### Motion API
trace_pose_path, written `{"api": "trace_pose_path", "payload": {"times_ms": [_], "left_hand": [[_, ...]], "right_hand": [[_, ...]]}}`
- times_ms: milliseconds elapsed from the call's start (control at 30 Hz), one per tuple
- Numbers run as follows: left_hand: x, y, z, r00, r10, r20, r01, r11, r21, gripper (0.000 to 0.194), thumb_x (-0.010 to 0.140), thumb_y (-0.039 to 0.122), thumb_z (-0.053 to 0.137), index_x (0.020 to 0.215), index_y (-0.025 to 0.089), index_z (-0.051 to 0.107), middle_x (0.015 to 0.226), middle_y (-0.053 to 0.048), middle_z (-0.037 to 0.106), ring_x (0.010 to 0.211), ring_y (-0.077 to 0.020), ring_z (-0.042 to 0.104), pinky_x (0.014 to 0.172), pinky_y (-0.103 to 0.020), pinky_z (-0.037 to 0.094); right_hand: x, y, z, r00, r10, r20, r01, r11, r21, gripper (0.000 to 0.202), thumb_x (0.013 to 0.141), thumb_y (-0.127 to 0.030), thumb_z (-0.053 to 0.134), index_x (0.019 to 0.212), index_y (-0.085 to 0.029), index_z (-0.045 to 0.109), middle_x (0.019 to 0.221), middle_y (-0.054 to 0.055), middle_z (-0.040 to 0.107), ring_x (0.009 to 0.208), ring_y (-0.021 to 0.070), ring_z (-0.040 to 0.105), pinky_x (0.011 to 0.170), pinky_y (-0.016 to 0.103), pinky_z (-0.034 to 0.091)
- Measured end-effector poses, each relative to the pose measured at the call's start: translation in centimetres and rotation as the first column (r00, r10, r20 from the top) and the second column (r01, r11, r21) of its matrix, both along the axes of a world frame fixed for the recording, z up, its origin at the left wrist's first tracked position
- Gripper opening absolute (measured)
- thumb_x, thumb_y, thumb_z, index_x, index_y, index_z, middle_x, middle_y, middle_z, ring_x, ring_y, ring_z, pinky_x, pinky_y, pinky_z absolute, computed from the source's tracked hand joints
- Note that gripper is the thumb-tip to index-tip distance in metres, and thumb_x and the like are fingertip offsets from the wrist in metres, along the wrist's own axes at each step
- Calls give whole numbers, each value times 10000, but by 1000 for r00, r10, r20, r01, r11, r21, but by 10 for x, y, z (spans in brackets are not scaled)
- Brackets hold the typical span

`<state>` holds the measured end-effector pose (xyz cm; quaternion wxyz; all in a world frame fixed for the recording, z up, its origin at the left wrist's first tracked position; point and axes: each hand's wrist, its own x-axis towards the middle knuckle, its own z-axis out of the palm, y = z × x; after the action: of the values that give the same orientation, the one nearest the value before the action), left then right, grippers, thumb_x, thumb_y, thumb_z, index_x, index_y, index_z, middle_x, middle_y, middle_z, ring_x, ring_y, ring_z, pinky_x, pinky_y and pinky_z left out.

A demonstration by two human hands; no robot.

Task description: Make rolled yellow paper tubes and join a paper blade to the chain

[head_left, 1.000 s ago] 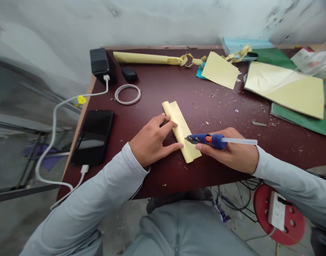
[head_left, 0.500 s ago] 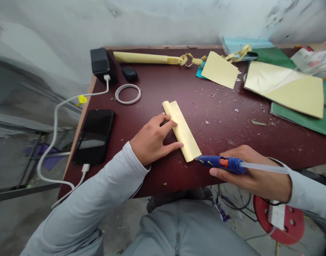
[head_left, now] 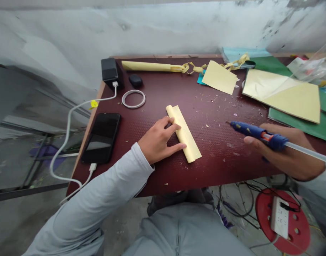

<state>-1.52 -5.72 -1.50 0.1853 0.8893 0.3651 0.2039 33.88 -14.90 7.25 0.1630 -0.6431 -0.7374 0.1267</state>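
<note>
A sheet of yellow paper point(head_left: 188, 137), rolled along its left side with a flat flap on the right, lies slantwise on the dark red table point(head_left: 152, 103). My left hand point(head_left: 163, 137) holds the rolled side down, thumb near the lower end and fingers curled onto the upper part. My right hand point(head_left: 290, 151) is wrapped round a blue hot glue gun point(head_left: 258, 133) with a clear glue stick point(head_left: 306, 151) sticking out of its back. The gun's nozzle points left above the table, apart from the paper.
A phone point(head_left: 101, 137), a white ring point(head_left: 133, 99), a black power bank point(head_left: 111, 73) and a black mouse-like object point(head_left: 135, 80) are at left. A yellow paper tube point(head_left: 147, 66), paper chain point(head_left: 189, 67) and paper sheets point(head_left: 285, 92) lie behind. A power strip point(head_left: 280, 217) rests on a red stool point(head_left: 264, 206).
My right hand has drawn the glue gun away from the paper's lower end, rightward and up. My left hand stays on the rolled paper. The view has shifted slightly.
</note>
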Motion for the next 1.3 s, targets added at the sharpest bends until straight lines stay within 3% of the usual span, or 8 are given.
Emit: {"api": "trace_pose_path", "payload": {"times_ms": [200, 333, 433, 633, 700, 800, 900, 1300], "left_hand": [[4, -1, -2, 1000, 12, -5, -11, 1000, 15, 533, 918, 513, 727, 1291, 140, 650, 1369, -190, 550, 1314, -328, 574, 1151, -523, 486], [6, -1, -6, 1000, 18, -4, -18, 999, 38, 546, 916, 536, 729, 1294, 150, 652, 1376, -189, 552, 1316, -335, 573, 1146, -533, 492], [6, 0, -8, 1000, 18, 0, -17, 998, 59, 558, 914, 551, 731, 1300, 155, 653, 1384, -190, 553, 1314, -336, 575, 1144, -535, 498], [8, 0, -9, 1000, 25, -15, -24, 997, 76, 581, 915, 558, 726, 1307, 133, 665, 1406, -206, 549, 1336, -348, 562, 1165, -534, 484], [9, -1, -10, 999, 35, -15, -34, 996, 84, 586, 916, 569, 721, 1308, 137, 668, 1413, -205, 549, 1344, -349, 556, 1171, -536, 479], [11, -2, -11, 998, 53, -20, -51, 995, 92, 588, 923, 585, 706, 1323, 156, 665, 1422, -196, 552, 1358, -345, 543, 1185, -541, 468], [14, -3, -10, 998, 58, -38, -54, 993, 105, 575, 939, 594, 678, 1325, 168, 665, 1439, -191, 547, 1369, -345, 529, 1195, -550, 454], [31, -6, -12, 983, 136, -121, -115, 979, 169, 665, 969, 664, 585, 1458, 214, 619, 1584, -138, 517, 1505, -441, 383, 1213, -660, 363]], "right_hand": [[46, 29, -31, 982, 13, 186, -37, 992, 125, 315, 960, -498, 653, 1019, -189, 679, 1048, 182, 583, 925, 298, 560, 866, 430, 410], [94, 45, -56, 940, 210, 270, -206, 978, -45, 523, 913, -597, 684, 1206, -165, 706, 1128, 174, 596, 953, 274, 602, 905, 434, 496], [109, 51, -51, 892, 358, 275, -329, 933, -147, 582, 888, -622, 707, 1296, -208, 680, 1224, 167, 620, 997, 275, 643, 924, 455, 537], [28, 38, -6, 915, 290, 279, -333, 935, 123, 312, 1021, -472, 589, 1164, -224, 714, 1134, 126, 708, 965, 258, 675, 891, 443, 532], [-16, 29, -6, 882, 385, 271, -447, 865, 228, 253, 1027, -371, 610, 1163, -183, 711, 1075, 116, 701, 938, 237, 653, 841, 406, 523], [-70, 19, -21, 694, 650, 310, -719, 653, 238, 198, 1031, -277, 595, 1134, -158, 714, 962, 88, 681, 849, 209, 584, 742, 376, 449], [-97, 15, -41, 611, 690, 387, -790, 561, 247, 203, 1025, -267, 594, 1150, -160, 713, 944, 75, 665, 815, 210, 520, 703, 388, 366], [-89, 13, -71, 691, 634, 347, -721, 637, 272, 229, 1034, -320, 600, 950, -152, 730, 823, 58, 604, 788, 209, 458, 704, 380, 305]]}}
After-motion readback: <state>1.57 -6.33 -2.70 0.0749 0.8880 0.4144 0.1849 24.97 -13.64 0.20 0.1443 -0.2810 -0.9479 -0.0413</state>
